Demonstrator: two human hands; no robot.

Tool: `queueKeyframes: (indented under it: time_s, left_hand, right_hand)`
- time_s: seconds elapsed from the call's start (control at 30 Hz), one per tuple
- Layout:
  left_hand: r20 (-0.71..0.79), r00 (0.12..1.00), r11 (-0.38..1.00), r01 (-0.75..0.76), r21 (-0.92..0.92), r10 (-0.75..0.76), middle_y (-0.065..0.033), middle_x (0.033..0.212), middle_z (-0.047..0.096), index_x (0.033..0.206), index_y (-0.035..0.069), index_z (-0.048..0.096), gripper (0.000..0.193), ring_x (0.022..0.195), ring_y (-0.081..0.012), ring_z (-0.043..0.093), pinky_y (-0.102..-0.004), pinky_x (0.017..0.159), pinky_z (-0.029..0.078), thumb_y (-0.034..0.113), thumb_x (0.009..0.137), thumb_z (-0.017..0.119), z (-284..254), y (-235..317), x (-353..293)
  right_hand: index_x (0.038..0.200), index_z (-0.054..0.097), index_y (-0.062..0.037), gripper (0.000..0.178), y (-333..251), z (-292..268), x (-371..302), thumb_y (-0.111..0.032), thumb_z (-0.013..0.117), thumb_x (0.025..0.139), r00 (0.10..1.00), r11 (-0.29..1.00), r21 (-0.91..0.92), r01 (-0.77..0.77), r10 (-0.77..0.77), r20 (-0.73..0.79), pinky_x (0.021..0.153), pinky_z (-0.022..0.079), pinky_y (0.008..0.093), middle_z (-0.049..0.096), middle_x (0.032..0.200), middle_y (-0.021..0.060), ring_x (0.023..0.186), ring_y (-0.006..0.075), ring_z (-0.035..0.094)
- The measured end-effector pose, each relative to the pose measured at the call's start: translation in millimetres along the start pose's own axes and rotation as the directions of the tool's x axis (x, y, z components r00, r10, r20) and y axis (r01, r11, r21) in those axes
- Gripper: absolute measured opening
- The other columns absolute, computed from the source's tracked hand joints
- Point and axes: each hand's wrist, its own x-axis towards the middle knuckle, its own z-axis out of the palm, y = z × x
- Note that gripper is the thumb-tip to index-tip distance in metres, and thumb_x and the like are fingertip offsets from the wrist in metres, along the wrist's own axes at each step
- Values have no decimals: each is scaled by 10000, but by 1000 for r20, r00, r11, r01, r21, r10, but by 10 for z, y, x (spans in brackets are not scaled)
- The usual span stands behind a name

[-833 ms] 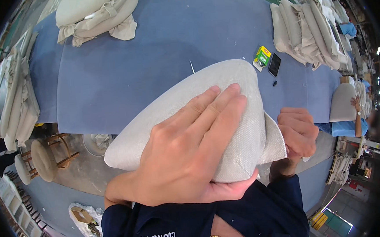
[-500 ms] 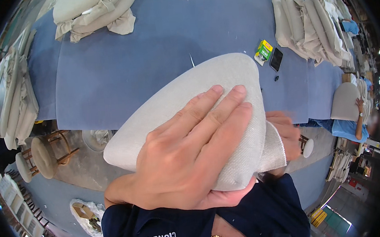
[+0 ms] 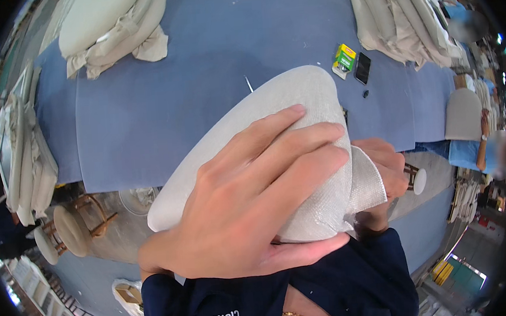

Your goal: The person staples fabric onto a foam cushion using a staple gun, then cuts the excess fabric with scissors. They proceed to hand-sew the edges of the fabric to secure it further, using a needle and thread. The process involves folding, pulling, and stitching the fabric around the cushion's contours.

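A cream fabric-covered padded seat point(image 3: 309, 86) is tilted up in front of my chest, its rounded end pointing away. My left hand point(image 3: 261, 187) grips it, the fingers laid across the woven cover and bent at the right edge, the thumb under the near edge. On the right side a loose fabric flap point(image 3: 367, 179) sticks out from the seat. Behind that flap is my right hand point(image 3: 387, 166), its fingers curled in at the fabric; the fingertips are partly hidden by the flap and the seat.
On the blue-grey table point(image 3: 133, 125) lie a green-and-yellow box point(image 3: 343, 60), a black phone point(image 3: 363, 68) and a thin metal tool point(image 3: 249, 84). Stacks of covered seats point(image 3: 103, 27) stand far left and far right. Wooden stools point(image 3: 73, 229) are at left. A person in blue point(image 3: 464, 155) is at right.
My left fingers have slid toward the seat's right edge and bent more. My right hand has shifted slightly and is less blurred. The whole view has turned a little.
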Motion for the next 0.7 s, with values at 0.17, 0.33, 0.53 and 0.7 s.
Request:
queueKeyframes:
  time_s: [0.17,0.33,0.53,0.7]
  left_hand:
    - [287,946,960,-74,-270,153,-106,1124,709,1075,74,670,539,1180,-371,636,-547,1113,392,208,608,904,135,-123,348]
    - [361,921,945,-23,-325,147,-74,1087,710,1012,94,668,481,1164,-345,646,-577,1124,365,193,604,903,411,-109,474]
    - [426,895,942,22,-336,131,-89,1030,719,948,82,687,433,1110,-331,673,-568,1118,367,171,581,900,506,-80,524]
    - [411,900,937,10,-350,144,-92,989,717,908,80,691,408,1065,-328,690,-561,1094,386,169,568,897,495,-111,581]
  right_hand:
    - [810,716,11,242,-101,-314,-274,-168,819,686,985,986,-3,-165,165,59,445,361,321,606,661,73,480,229,547]
    - [727,669,-45,165,-157,-574,-542,-162,784,741,963,969,-58,-240,245,110,441,312,344,538,608,46,465,237,499]
    - [676,633,-67,199,-349,-608,-789,-183,722,811,932,924,-129,-360,363,5,441,290,359,490,589,10,444,211,455]
    - [665,633,-64,204,-402,-531,-756,-168,703,826,945,920,-217,-326,309,-110,428,267,347,472,570,10,420,197,426]
